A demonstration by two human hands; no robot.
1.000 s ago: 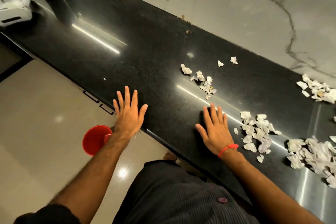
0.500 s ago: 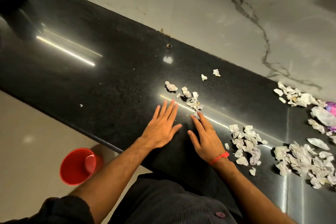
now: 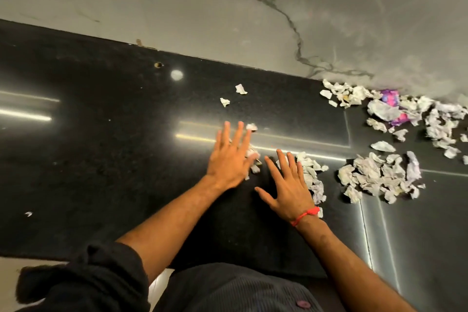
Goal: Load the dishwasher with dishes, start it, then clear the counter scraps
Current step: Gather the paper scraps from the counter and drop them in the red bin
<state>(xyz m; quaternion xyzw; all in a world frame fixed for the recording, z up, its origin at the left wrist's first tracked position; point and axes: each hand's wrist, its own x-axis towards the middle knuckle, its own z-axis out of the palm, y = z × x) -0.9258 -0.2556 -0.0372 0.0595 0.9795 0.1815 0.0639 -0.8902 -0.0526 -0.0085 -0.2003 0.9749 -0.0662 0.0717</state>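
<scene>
Both hands have slid toward the paper scraps: left hand spread flat over a few, right hand spread beside more. Scraps clearing barely begun; most lie right of the right hand on the counter.

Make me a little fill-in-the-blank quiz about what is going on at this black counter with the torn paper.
1. Both hands, the left hand and the right hand, lie on the polished black stone counter with fingers ____.
2. The thin red thread bracelet is on the ____ wrist.
3. The crumpled white paper scraps lie mostly on the person's ____ side.
4. Among the scraps near the grey marble wall sits one ____ wrapper.

Missing words: straight; right; right; purple
</scene>
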